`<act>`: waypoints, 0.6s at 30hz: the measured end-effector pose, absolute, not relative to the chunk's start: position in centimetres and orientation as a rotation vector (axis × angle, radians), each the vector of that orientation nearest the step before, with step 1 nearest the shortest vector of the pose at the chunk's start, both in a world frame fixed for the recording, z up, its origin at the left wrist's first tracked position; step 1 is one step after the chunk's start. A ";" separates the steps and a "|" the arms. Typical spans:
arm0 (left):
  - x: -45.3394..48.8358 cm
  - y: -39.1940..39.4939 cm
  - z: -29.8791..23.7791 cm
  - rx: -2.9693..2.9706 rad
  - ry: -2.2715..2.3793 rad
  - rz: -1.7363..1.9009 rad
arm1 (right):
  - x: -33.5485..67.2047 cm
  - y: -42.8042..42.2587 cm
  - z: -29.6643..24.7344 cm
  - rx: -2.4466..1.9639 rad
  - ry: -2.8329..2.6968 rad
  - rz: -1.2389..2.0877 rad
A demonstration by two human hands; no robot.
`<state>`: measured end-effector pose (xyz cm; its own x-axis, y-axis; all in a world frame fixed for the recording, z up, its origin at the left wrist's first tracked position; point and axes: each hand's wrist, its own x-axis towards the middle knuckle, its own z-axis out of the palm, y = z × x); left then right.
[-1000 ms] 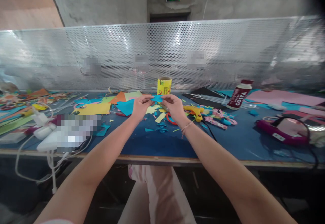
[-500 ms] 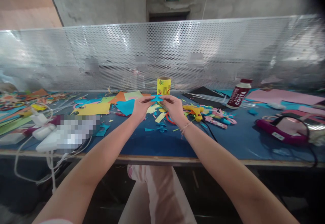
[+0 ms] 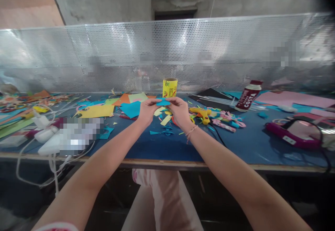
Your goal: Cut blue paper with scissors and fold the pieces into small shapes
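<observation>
A small piece of blue paper (image 3: pixel 163 102) is stretched between my two hands above the table. My left hand (image 3: pixel 148 110) pinches its left side, and my right hand (image 3: pixel 179 109) pinches the right side. Right behind the paper stands a yellow cardboard roll (image 3: pixel 170 88). Blue paper scraps (image 3: pixel 165 131) lie below my hands, with a pale yellow strip (image 3: pixel 165 120) near them. To the right of my right hand is a yellow glue gun (image 3: pixel 202 114) with a black cord.
A Costa bottle (image 3: pixel 247 96) and a purple power strip (image 3: pixel 293 137) are on the right. On the left are a white device (image 3: pixel 52 143) with cables and a yellow sheet (image 3: pixel 98 111). A perforated metal screen (image 3: pixel 167 46) runs along the back.
The view has shifted slightly. My hands stay in nearly the same place, and the blue paper now shows a slightly larger face between the fingers.
</observation>
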<state>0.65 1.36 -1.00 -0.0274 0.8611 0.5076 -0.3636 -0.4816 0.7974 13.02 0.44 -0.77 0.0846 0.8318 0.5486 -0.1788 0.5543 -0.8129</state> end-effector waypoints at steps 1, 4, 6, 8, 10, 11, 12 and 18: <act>0.7 1.4 -1.1 1.316 0.571 1.676 | 13.0 0.4 -0.8 -0.645 -1.258 0.840; 0.8 1.2 -1.1 1.323 0.582 1.693 | 12.8 0.4 -0.9 -0.620 -1.231 0.848; 0.9 1.1 -0.9 1.311 0.590 1.714 | 12.8 0.3 -0.8 -0.609 -1.234 0.848; 0.9 0.9 -0.6 1.285 0.579 1.726 | 12.8 0.2 -0.7 -0.609 -1.254 0.846; 0.8 0.8 -0.3 1.257 0.558 1.732 | 12.9 0.1 -0.6 -0.609 -1.274 0.843; 0.7 0.7 -0.2 1.247 0.556 1.732 | 12.9 0.1 -0.6 -0.611 -1.280 0.839; 0.7 0.7 -0.1 1.242 0.561 1.731 | 12.9 0.1 -0.5 -0.616 -1.284 0.835; 0.5 0.8 0.0 1.287 0.588 1.708 | 13.0 0.2 -0.5 -0.597 -1.277 0.852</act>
